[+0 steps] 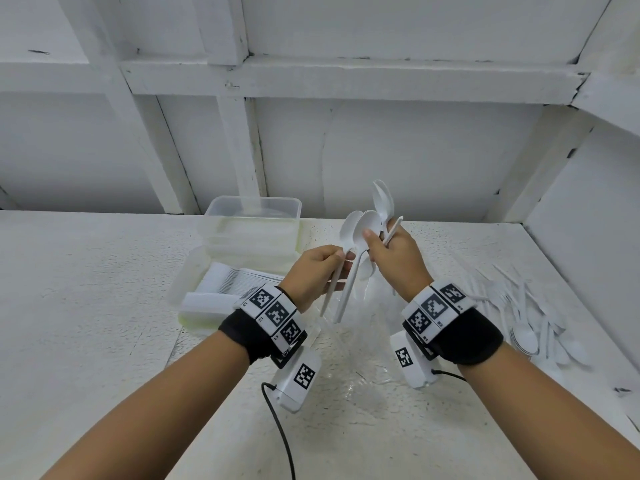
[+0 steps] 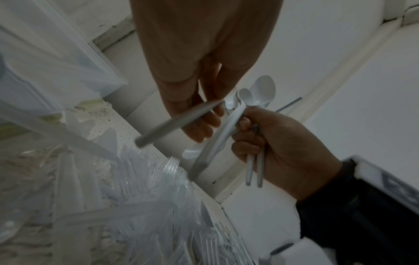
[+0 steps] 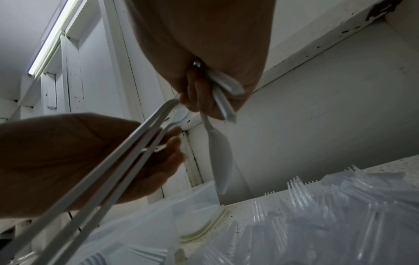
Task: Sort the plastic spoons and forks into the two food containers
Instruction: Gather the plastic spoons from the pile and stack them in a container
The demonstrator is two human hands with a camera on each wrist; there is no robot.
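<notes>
Both hands are raised over the table, close together. My right hand point(image 1: 372, 244) grips a bunch of white plastic spoons point(image 1: 382, 199), some bowl up and one bowl down point(image 3: 219, 161). My left hand point(image 1: 341, 258) pinches the long handles of two more spoons point(image 1: 341, 299), whose bowls reach the right thumb. The wrist views show the same holds: left hand point(image 2: 204, 114), right hand point(image 2: 249, 136), spoon handles point(image 3: 102, 170). An open clear container point(image 1: 252, 209) stands at the back. A nearer container point(image 1: 194, 306) holds a neat row of cutlery.
A loose pile of spoons and forks point(image 1: 526, 317) lies on the table at the right. Crumpled clear plastic point(image 1: 363, 341) lies under the hands. Clear forks point(image 3: 340, 206) show below in both wrist views. White walls close the back and right.
</notes>
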